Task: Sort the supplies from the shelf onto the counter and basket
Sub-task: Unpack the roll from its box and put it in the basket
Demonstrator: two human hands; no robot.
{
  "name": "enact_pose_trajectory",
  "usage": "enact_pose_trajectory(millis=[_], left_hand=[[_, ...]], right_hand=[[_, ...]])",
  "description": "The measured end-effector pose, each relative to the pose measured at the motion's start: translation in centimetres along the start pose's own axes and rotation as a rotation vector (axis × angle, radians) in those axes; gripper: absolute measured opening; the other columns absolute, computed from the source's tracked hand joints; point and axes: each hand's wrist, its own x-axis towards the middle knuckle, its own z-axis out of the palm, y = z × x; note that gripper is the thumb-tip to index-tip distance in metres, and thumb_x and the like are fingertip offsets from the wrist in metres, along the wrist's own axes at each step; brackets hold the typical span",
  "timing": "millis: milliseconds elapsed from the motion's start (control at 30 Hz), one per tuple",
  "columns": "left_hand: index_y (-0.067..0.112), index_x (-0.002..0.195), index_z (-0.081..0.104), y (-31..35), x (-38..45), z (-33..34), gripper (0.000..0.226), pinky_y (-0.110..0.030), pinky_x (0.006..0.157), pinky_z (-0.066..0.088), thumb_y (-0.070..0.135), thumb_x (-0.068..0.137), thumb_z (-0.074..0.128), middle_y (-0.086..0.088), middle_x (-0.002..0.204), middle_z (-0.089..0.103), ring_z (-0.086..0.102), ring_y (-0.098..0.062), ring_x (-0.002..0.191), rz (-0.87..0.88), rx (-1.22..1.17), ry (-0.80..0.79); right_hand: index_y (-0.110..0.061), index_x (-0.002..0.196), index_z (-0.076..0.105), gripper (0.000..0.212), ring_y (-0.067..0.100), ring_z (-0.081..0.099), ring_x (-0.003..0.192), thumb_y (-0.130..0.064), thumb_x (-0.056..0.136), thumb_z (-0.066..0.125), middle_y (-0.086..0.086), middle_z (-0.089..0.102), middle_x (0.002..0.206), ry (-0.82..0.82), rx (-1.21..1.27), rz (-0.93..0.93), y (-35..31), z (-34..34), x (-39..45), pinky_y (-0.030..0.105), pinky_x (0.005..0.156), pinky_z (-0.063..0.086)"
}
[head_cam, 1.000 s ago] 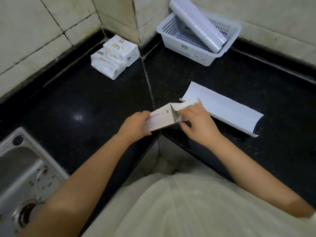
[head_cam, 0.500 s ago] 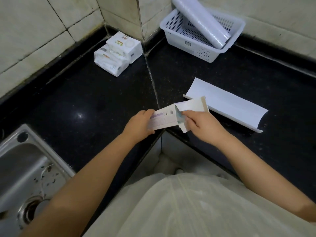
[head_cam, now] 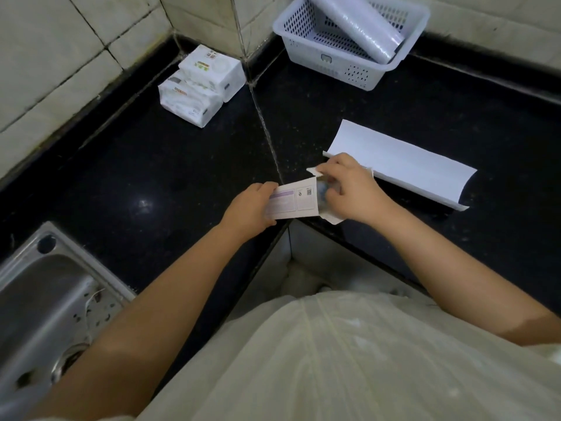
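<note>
- A small white printed cardboard box [head_cam: 290,202] is held above the black stone surface [head_cam: 151,165] at its inner corner, clasped at one end by the left hand [head_cam: 249,209].
- The right hand [head_cam: 346,189] is closed on the box's opened flaps.
- A white plastic basket [head_cam: 343,60] containing a clear film roll [head_cam: 358,25] stands behind.

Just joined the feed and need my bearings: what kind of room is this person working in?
Most likely a home kitchen corner. A steel sink is set into a black stone counter that turns an L-shaped corner, and pale tiled walls rise behind it.
</note>
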Motion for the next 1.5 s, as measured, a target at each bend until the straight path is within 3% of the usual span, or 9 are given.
enact_pose_trajectory(millis=[133, 200, 433, 600, 733, 833, 1100, 1267, 1500], left_hand=[[0.012, 0.139, 0.037, -0.1, -0.1, -0.1, 0.071, -0.034, 0.100, 0.042, 0.012, 0.077, 0.072, -0.012, 0.135, 0.048, 0.048, -0.026, 0.122, 0.015, -0.003, 0.003], [0.012, 0.139, 0.038, -0.2, -0.3, -0.1, 0.070, -0.033, 0.100, 0.042, 0.011, 0.077, 0.071, -0.012, 0.135, 0.048, 0.048, -0.025, 0.122, 0.025, -0.005, 0.003], [0.013, 0.138, 0.038, 0.1, -0.2, -0.3, 0.070, -0.033, 0.100, 0.041, 0.010, 0.077, 0.071, -0.012, 0.137, 0.046, 0.047, -0.026, 0.123, 0.032, 0.012, -0.020], [0.013, 0.136, 0.040, 0.2, -0.1, -0.4, 0.067, -0.036, 0.098, 0.043, 0.011, 0.077, 0.071, -0.012, 0.134, 0.048, 0.049, -0.028, 0.120, 0.038, 0.025, -0.030], [0.015, 0.137, 0.039, 0.4, 0.1, -0.4, 0.069, -0.034, 0.098, 0.043, 0.012, 0.077, 0.072, -0.011, 0.134, 0.047, 0.049, -0.026, 0.120, 0.032, 0.016, -0.028], [0.015, 0.137, 0.039, 0.4, 0.2, -0.4, 0.069, -0.033, 0.097, 0.043, 0.013, 0.077, 0.072, -0.011, 0.134, 0.047, 0.049, -0.026, 0.120, 0.032, 0.019, -0.024], [0.013, 0.135, 0.041, 0.1, 1.6, -1.3, 0.067, -0.036, 0.093, 0.045, 0.012, 0.076, 0.071, -0.012, 0.131, 0.050, 0.050, -0.027, 0.117, 0.021, 0.116, -0.035], [0.011, 0.133, 0.040, -1.3, 3.8, -3.2, 0.059, -0.038, 0.088, 0.048, 0.007, 0.080, 0.064, -0.014, 0.126, 0.049, 0.051, -0.029, 0.113, -0.045, 0.273, -0.079], [0.008, 0.134, 0.037, -2.2, 6.1, -4.6, 0.051, -0.040, 0.098, 0.045, 0.011, 0.087, 0.057, -0.016, 0.132, 0.044, 0.045, -0.032, 0.123, -0.111, 0.485, -0.182]], right_hand=[[-0.004, 0.108, 0.062, 0.032, 0.011, 0.046, 0.072, -0.014, 0.078, 0.066, 0.004, 0.055, 0.080, 0.146, 0.090, 0.062, 0.7, -1.2, -0.6, 0.019, 0.059, 0.029], [-0.011, 0.107, 0.064, 0.039, 0.003, 0.040, 0.057, -0.028, 0.073, 0.073, -0.012, 0.043, 0.062, 0.032, 0.046, 0.095, 0.8, -1.5, -1.0, 0.020, 0.051, 0.029], [-0.013, 0.112, 0.060, 0.054, 0.009, 0.042, 0.065, -0.047, 0.070, 0.068, -0.013, 0.040, 0.066, -0.254, -0.146, 0.086, 0.6, -1.2, -0.2, 0.021, 0.050, 0.027], [-0.017, 0.058, 0.045, 0.031, 0.019, 0.045, 0.069, -0.033, 0.073, 0.067, -0.004, 0.041, 0.060, -0.222, -0.182, 0.106, -0.1, -0.4, -0.1, 0.027, 0.048, 0.028], [-0.006, 0.063, 0.057, 0.021, 0.022, 0.046, 0.071, -0.019, 0.080, 0.057, 0.004, 0.048, 0.069, -0.113, -0.214, 0.151, 0.1, 0.9, 0.3, 0.025, 0.058, 0.032], [-0.011, 0.046, 0.037, 0.038, 0.032, 0.053, 0.074, -0.011, 0.080, 0.056, 0.007, 0.042, 0.066, -0.114, -0.177, 0.161, 0.7, 1.1, 0.3, 0.026, 0.056, 0.030], [0.004, 0.091, 0.064, 0.024, 0.032, 0.046, 0.103, -0.019, 0.085, 0.061, 0.019, 0.053, 0.106, 0.039, -0.122, 0.164, 3.0, -0.5, -0.6, 0.029, 0.079, 0.035], [-0.014, 0.052, 0.038, 0.040, 0.024, 0.043, 0.063, -0.016, 0.085, 0.060, -0.002, 0.038, 0.053, 0.131, 0.035, 0.329, 4.9, -2.3, -1.1, 0.029, 0.052, 0.021], [-0.013, 0.045, 0.033, 0.048, 0.014, 0.030, 0.048, -0.011, 0.085, 0.061, 0.002, 0.031, 0.047, 0.294, 0.136, 0.419, 5.6, -5.6, -1.1, 0.029, 0.050, 0.021]])
